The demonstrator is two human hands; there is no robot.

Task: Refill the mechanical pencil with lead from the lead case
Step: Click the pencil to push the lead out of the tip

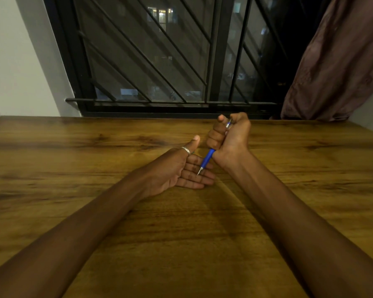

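My right hand (229, 138) is closed in a fist around a blue mechanical pencil (207, 159), thumb up by its silver top end. The pencil points down and to the left, and its metal tip hangs just over the fingers of my left hand (181, 171). That hand lies palm up on the wooden table (95, 168), fingers flat and thumb raised, with a silver ring on the thumb. A small green edge shows behind the left thumb; I cannot tell what it is. No lead case is clearly visible.
A dark barred window (159, 61) runs along the table's far edge. A brown curtain (336, 61) hangs at the far right, and a white wall (13, 61) stands at the left.
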